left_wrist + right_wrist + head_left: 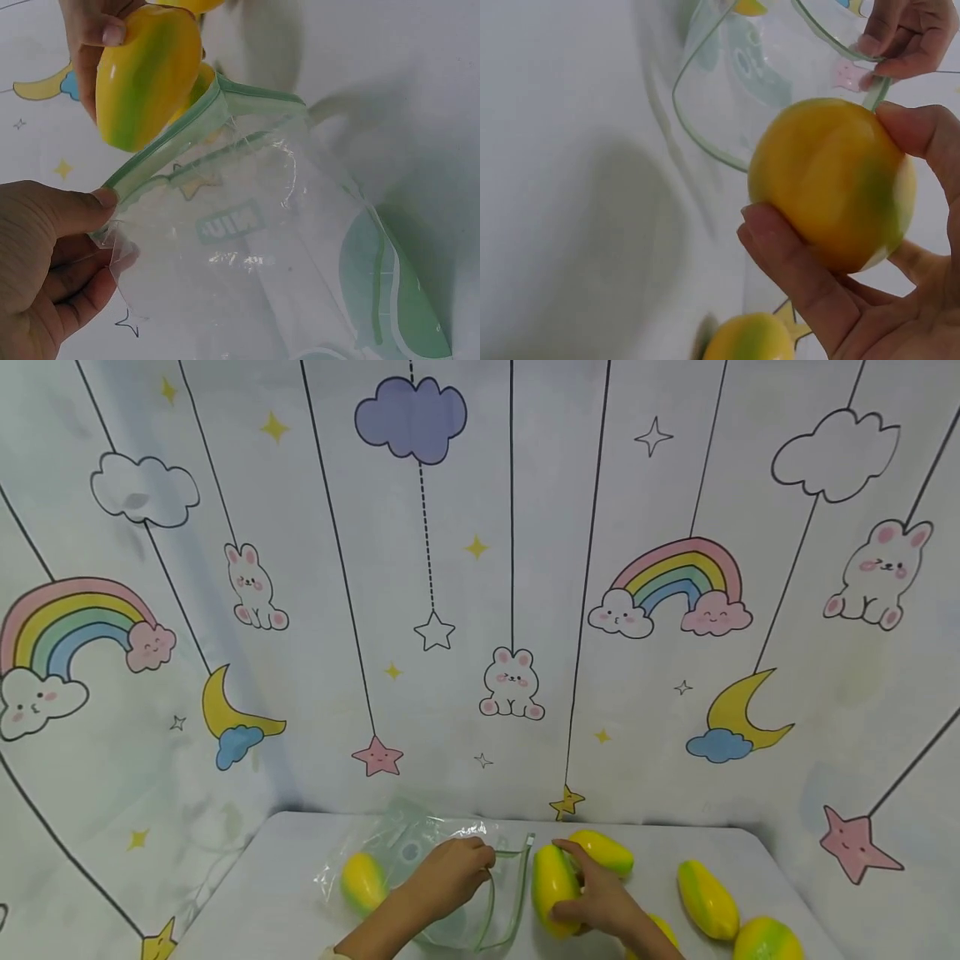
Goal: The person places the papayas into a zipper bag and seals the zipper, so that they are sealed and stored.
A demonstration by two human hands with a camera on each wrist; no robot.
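Note:
A clear zip bag [247, 247] with a green-edged mouth lies on its side in the head view, with one yellow-green mango [363, 883] inside. My left hand [452, 877] pinches the rim of the bag between thumb and fingers, and the mouth gapes toward the right. Just outside that mouth, my right hand [600, 893] grips another mango [555, 890] around its sides. In the right wrist view the fingers and thumb curl about the held mango [832, 184], close to the bag's green rim [705, 146].
Behind the right hand lies a mango [603, 852]. More mangoes rest to the right, one [708, 900] angled and one [768, 939] at the front edge; another [663, 933] is partly hidden by the right wrist. A patterned wall [645, 693] rises behind the white table [255, 893].

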